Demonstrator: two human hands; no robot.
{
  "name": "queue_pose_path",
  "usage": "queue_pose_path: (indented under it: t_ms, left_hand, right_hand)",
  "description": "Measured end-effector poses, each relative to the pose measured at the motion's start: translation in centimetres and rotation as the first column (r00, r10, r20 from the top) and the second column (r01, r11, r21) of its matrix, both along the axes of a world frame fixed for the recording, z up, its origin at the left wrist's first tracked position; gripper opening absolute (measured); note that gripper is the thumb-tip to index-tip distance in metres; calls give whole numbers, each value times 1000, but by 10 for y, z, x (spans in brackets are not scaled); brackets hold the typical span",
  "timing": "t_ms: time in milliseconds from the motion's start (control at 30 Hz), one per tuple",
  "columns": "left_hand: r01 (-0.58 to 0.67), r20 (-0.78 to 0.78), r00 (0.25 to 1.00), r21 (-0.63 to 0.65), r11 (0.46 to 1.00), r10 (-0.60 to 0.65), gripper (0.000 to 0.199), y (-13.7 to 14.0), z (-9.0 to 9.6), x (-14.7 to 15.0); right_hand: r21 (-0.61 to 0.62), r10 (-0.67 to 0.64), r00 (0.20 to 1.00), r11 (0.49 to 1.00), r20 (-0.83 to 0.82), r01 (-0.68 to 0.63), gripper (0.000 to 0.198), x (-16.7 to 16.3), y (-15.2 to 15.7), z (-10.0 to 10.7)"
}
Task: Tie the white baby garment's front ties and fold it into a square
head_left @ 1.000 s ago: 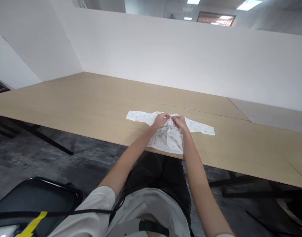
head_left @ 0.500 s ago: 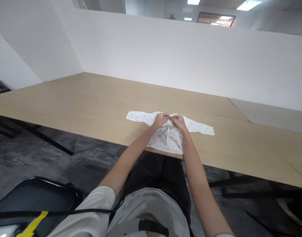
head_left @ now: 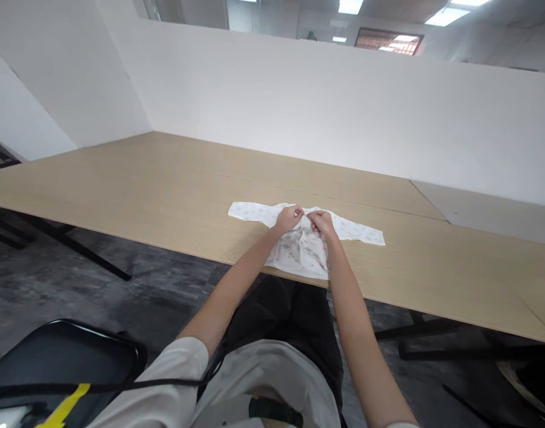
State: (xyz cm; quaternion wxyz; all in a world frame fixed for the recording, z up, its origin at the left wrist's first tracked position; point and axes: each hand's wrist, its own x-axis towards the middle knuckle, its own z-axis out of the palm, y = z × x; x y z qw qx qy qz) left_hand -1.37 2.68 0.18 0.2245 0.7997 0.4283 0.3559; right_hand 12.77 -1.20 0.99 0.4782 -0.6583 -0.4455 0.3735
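A small white printed baby shirt (head_left: 294, 249) lies spread on the table, its sleeves stretched out to both sides and its bottom hem near the table's front edge. At the neckline, my left hand (head_left: 290, 217) pinches the fabric between thumb and fingers. Just to its right, my right hand (head_left: 321, 222) has its fingers closed on the upper front edge of the same shirt. A narrow gap separates the two sets of fingertips. The front opening runs down the middle below them. My fingers hide any fastener there.
The long wooden table (head_left: 142, 184) reaches to both sides, with a white partition (head_left: 299, 101) along its back. A black chair (head_left: 67, 356) stands at the lower left, with a black cable (head_left: 156, 383) and yellow tape (head_left: 67, 407) in front of it.
My fingertips have drawn slightly apart at the neckline, the right hand shifting a little toward me. The shirt stays in the same place.
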Motion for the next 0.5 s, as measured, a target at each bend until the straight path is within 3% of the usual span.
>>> queue_pose_path:
  t_ms: [100, 200, 367, 500]
  left_hand:
    - [-27, -165, 986, 5, 1000, 27, 21, -3, 3, -7]
    - [-15, -249, 968, -2, 1000, 14, 21, -4, 4, -11]
    - [159, -150, 975, -62, 985, -166, 21, -2, 4, -11]
    - [231, -108, 964, -98, 968, -241, 20, -7, 6, -11]
  right_hand:
    - [-1, 18, 978, 1000, 206, -19, 14, 3, 1, 0]
    - [-11, 86, 952, 996, 295, -86, 20, 5, -3, 3]
    - [-38, 262, 848, 960, 461, -276, 35, 7, -25, 4]
    - [-30, 267, 815, 955, 515, -293, 23, 10, -36, 1]
